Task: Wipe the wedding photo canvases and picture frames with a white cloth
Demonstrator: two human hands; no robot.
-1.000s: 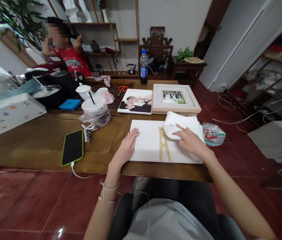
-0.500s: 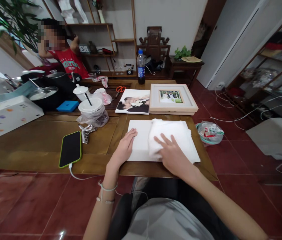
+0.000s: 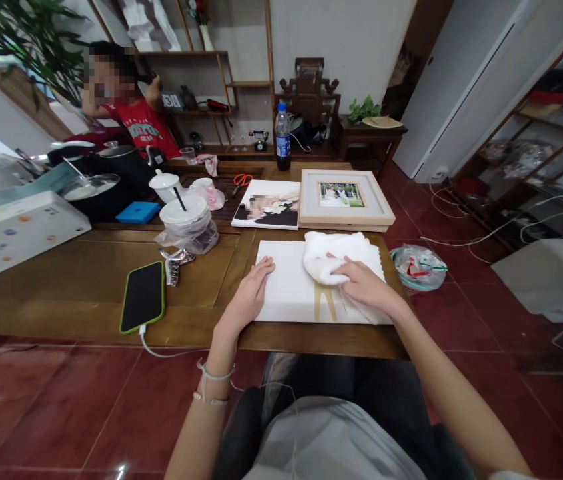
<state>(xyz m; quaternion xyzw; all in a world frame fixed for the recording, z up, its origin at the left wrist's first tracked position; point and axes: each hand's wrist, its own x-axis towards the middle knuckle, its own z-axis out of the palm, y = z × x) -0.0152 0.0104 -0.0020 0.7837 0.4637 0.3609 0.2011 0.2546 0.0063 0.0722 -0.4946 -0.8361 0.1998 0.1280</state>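
Note:
A flat white panel (image 3: 286,293) lies at the table's front edge. My left hand (image 3: 254,287) rests flat on its left end, fingers stretched out, holding nothing. On the right part of the panel my right hand (image 3: 364,283) grips a bunched white cloth (image 3: 336,250), its fingers partly hidden in the folds. Two tan stripes (image 3: 325,303) show on the panel just below the cloth. Behind the panel sit a photo print (image 3: 268,207) and a pale wooden picture frame (image 3: 381,210) holding a small photo.
A green-cased phone (image 3: 142,297) on a cable lies left, near a lidded cup (image 3: 186,220) in a plastic bag. Farther back are orange-handled scissors (image 3: 242,180) and a dark drink bottle (image 3: 282,137). A bagged bin (image 3: 418,267) stands right of the table. A person in red (image 3: 144,130) is at the back left.
My right hand has moved away from me with the cloth, bunching it, and its spread fingers have closed on it. The tan stripes are now uncovered. My left hand has stayed put.

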